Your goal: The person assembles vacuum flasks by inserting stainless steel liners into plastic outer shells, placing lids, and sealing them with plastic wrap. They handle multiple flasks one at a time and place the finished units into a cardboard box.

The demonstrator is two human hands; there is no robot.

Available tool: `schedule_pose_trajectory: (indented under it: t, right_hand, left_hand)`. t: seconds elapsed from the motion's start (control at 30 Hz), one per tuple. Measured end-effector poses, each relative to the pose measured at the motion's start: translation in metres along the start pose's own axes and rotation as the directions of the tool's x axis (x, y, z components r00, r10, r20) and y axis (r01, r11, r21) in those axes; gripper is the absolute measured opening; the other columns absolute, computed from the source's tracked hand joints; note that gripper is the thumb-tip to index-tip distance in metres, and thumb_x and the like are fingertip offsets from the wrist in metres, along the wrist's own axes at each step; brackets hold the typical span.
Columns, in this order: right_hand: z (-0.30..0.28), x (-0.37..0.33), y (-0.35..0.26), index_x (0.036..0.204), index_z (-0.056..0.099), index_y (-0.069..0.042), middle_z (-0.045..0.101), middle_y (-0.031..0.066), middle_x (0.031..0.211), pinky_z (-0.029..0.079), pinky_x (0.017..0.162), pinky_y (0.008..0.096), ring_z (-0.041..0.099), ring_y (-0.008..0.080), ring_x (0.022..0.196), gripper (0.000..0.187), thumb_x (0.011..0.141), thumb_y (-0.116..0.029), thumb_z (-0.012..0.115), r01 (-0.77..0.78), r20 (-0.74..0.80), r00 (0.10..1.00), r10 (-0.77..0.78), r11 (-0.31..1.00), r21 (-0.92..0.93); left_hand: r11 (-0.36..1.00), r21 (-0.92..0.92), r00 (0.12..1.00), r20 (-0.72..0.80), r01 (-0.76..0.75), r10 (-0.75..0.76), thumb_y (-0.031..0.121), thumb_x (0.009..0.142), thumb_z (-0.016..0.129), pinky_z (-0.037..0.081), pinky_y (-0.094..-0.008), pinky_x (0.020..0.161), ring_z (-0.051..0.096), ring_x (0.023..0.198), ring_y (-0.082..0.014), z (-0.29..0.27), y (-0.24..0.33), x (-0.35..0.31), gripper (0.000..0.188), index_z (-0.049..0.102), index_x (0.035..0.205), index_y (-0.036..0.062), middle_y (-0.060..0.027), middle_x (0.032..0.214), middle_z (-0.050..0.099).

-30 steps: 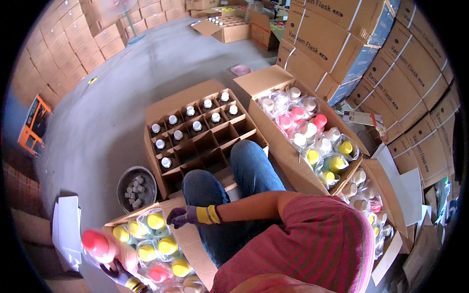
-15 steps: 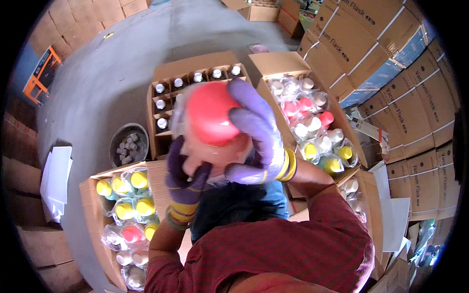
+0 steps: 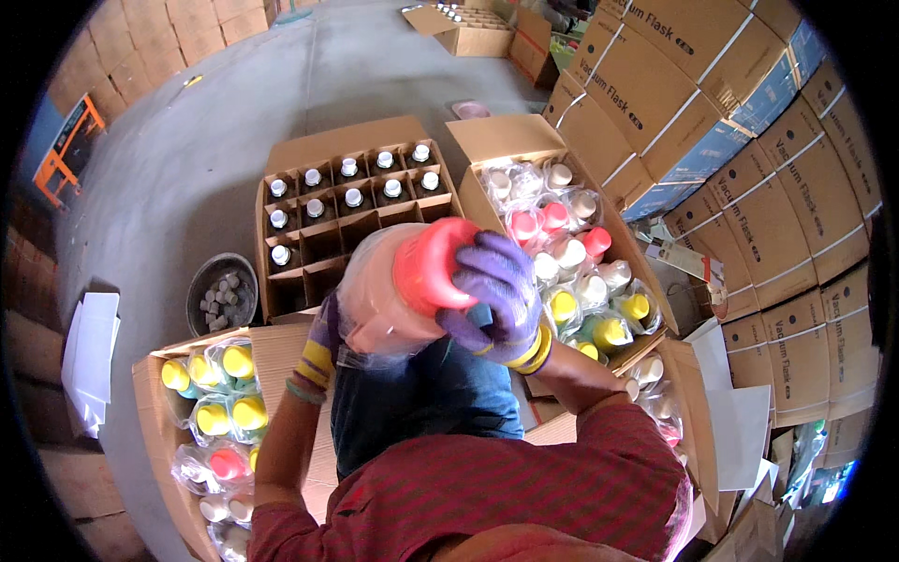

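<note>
A pink vacuum flask (image 3: 375, 309) with a red cup-shaped cap (image 3: 433, 267) is tilted in front of me, clear plastic around its body. My right hand (image 3: 498, 295), in a purple glove with yellow bands, is closed round the cap. At the flask's other side, my left hand (image 3: 323, 345), gloved alike, grips the body; most of its fingers are hidden behind it. Just beyond stands a divided carton (image 3: 323, 244) with white-topped dark bottles in several cells and others vacant.
Open cartons of plastic-wrapped flasks stand at far right (image 3: 655, 298), near left (image 3: 154, 421) and near right (image 3: 698, 398). A dark bowl (image 3: 198, 309) of small grey pieces is on the floor at left. Strapped boxes (image 3: 670, 75) are stacked along the right.
The flask has tipped over, its cap now toward the right, and is lower in view. My right hand has shifted down onto the cap's side. The view has moved slightly.
</note>
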State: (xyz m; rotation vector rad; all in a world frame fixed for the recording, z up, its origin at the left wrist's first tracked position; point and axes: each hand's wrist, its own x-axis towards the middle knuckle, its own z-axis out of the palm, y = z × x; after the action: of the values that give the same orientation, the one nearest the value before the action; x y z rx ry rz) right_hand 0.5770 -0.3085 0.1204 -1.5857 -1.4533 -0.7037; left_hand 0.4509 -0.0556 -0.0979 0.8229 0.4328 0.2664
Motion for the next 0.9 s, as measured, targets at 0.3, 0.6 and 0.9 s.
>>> schedule_pose_trajectory:
  t: [0.3, 0.6, 0.9]
  right_hand:
    - [0.022, -0.064, -0.029, 0.113, 0.061, -0.015, 0.058, 0.0064, 0.129, 0.037, 0.106, 0.0538, 0.051, 0.0236, 0.123, 0.031, 0.086, -0.029, 0.059, 0.676, 0.165, 0.621, -0.766, 0.631, 0.380]
    - [0.038, -0.109, 0.001, 0.131, 0.052, -0.008, 0.047, 0.0205, 0.137, 0.031, 0.110, 0.0516, 0.045, 0.0358, 0.129, 0.047, 0.090, -0.031, 0.050, 0.096, 0.562, 0.773, -0.294, 0.931, 0.353]
    - [0.094, -0.072, 0.115, 0.126, 0.056, 0.001, 0.064, 0.0128, 0.120, 0.043, 0.103, 0.0366, 0.059, 0.0285, 0.113, 0.044, 0.097, -0.033, 0.049, -0.586, 0.798, 0.582, 0.157, 0.762, 0.277]
  left_hand:
    - [0.917, 0.230, 0.815, 0.559, -0.327, 0.150, 0.013, 0.098, 0.049, 0.039, -0.0349, 0.108, 0.048, 0.126, -0.0200, 0.007, 0.056, 0.086, 0.046, 0.037, 0.142, 0.0066, -0.0102, 0.140, 0.047]
    - [0.618, 0.563, 0.824, 0.492, -0.548, 0.281, 0.020, 0.097, 0.055, 0.048, -0.0306, 0.092, 0.060, 0.102, -0.0172, 0.055, 0.052, 0.084, 0.026, 0.061, 0.116, 0.0040, -0.0080, 0.109, 0.065]
    - [0.798, 0.438, 0.858, 0.481, -0.413, 0.180, 0.032, 0.087, 0.062, 0.039, -0.0359, 0.104, 0.053, 0.118, -0.0223, 0.065, 0.097, -0.017, 0.053, 0.052, 0.129, 0.0002, -0.0117, 0.125, 0.057]
